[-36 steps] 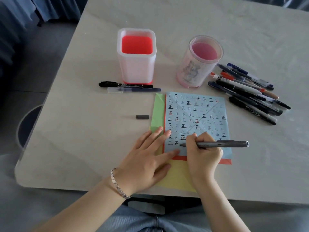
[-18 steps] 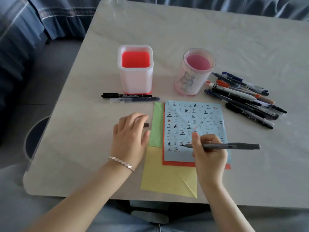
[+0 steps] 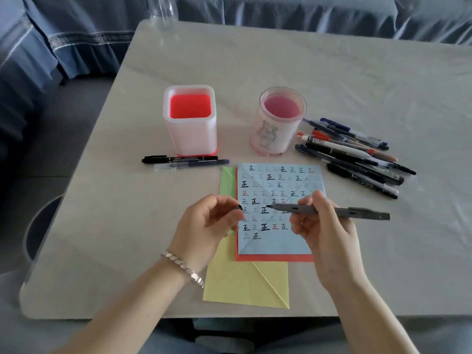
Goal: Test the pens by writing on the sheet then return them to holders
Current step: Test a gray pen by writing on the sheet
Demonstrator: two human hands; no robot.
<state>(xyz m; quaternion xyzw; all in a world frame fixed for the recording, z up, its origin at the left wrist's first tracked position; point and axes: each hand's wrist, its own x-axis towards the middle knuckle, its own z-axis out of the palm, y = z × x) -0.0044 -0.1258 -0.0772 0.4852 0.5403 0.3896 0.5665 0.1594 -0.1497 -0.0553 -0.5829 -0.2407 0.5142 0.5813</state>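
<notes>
My right hand (image 3: pixel 324 231) grips a grey pen (image 3: pixel 357 212) held level above the blue sheet (image 3: pixel 278 241), its dark tip pointing left. My left hand (image 3: pixel 204 226) pinches the small dark pen cap (image 3: pixel 239 207), a short gap from the tip. The blue sheet is covered with rows of written characters and lies on red, green and yellow sheets. A square white holder with a red bottom (image 3: pixel 190 118) and a round clear holder with a pink bottom (image 3: pixel 279 121) stand behind the sheet. Neither holder has a pen in it.
Several pens lie in a pile (image 3: pixel 355 154) right of the round holder. Two pens (image 3: pixel 184 160) lie side by side in front of the square holder. A clear bottle (image 3: pixel 164 11) stands at the table's far edge. Blue cloth surrounds the table.
My left hand left the paper, picked the cap up from the table left of the sheets and brought it to the pen tip. My right hand lifted the pen off the sheet.
</notes>
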